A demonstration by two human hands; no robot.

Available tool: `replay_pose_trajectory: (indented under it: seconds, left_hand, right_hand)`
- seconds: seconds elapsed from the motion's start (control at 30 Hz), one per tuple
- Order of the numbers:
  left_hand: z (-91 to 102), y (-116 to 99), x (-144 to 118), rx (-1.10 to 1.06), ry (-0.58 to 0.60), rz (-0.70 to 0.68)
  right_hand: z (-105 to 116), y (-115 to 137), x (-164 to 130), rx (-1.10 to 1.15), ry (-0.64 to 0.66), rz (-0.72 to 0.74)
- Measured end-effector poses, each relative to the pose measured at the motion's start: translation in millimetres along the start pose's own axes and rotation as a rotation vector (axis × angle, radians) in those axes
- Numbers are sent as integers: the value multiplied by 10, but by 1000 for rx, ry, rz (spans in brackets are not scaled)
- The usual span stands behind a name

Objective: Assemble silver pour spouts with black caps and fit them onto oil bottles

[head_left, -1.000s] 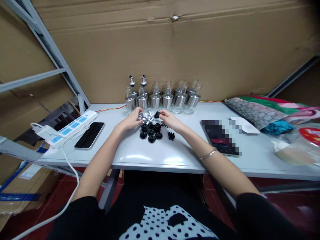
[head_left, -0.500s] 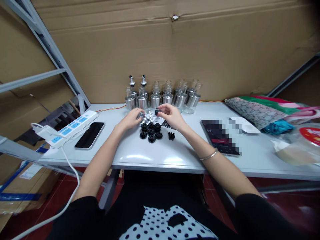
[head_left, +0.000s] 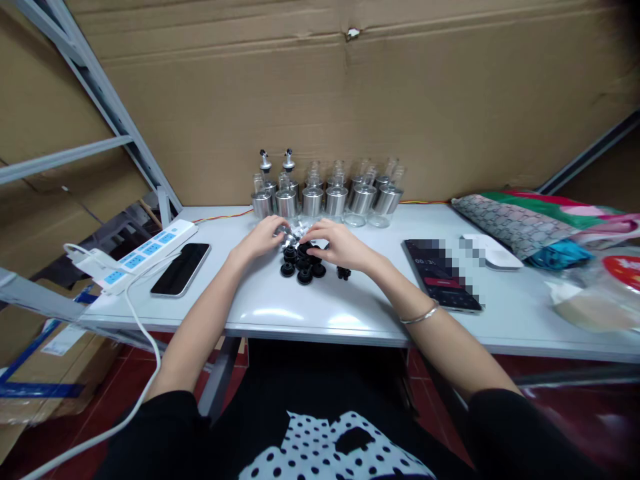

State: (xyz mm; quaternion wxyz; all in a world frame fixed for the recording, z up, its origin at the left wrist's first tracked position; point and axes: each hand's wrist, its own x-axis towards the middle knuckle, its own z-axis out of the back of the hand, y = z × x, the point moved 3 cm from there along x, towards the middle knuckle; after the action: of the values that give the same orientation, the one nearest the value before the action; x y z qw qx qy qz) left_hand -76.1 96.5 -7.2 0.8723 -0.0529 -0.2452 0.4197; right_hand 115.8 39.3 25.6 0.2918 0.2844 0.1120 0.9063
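My left hand (head_left: 265, 237) is curled at the left side of a pile of small silver pourer parts (head_left: 299, 231), with a silver pourer spout (head_left: 285, 236) between its thumb and fingers. Over the black ringed stoppers (head_left: 304, 275) hovers my right hand (head_left: 337, 245), its thumb and fingers apart. It covers part of the stopper cluster and the loose black pieces beside it. Small black caps (head_left: 343, 273) lie just below my right wrist.
Behind the parts stand several glass bottles with steel sleeves (head_left: 313, 200), two fitted with pourers (head_left: 289, 160). A phone (head_left: 181, 270) and power strip (head_left: 145, 257) lie left. Another phone (head_left: 435, 283), a white device (head_left: 493, 252) and a patterned bag (head_left: 500, 217) are right.
My right hand has come down and toward me from the silver pile to the black stoppers. The black piece it held no longer shows in its fingers. My left hand has barely moved.
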Motion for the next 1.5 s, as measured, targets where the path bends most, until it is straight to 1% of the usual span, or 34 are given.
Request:
replay_pose_trajectory:
  seconds: [0.2,0.33,0.6,0.83,0.9,0.97,1.03,1.13,1.3,1.4,1.43,1.5]
  left_hand:
    - [-15,21,6,23,1,-3]
    - [-23,30,5,18,7,-2]
    - [-33,31,-1,24,24,16]
    - [-53,32,1,41,34,15]
    - [-52,29,-2,41,34,13]
    - [-49,26,-5,39,34,18]
    - [-42,20,-7,34,33,25]
    - [-27,2,-7,25,24,27]
    - [-1,-19,-15,24,20,24]
    - [41,-18,-17,59,-19,69]
    - [65,-25,-14,64,-54,92]
    - [126,-56,-1,19,-164,139]
  right_hand:
    - [-100,-30,-4,-13,71,-64]
    - [-128,-10,-7,-32,107,-75]
    - [-186,-50,-7,-36,119,-88]
    - [-237,-65,-11,-19,115,-103]
    - [-225,-52,-9,-13,109,-66]
    - [-202,-34,-4,-6,74,3]
    - [-173,-30,0,-16,7,51]
    - [-152,-61,5,-53,-70,43]
    - [-178,-98,11,-114,-20,17]
    - [-146,-90,12,-141,-15,-31]
    - [-132,-86,11,-147,-6,-58]
    - [-109,-74,8,-143,31,-104]
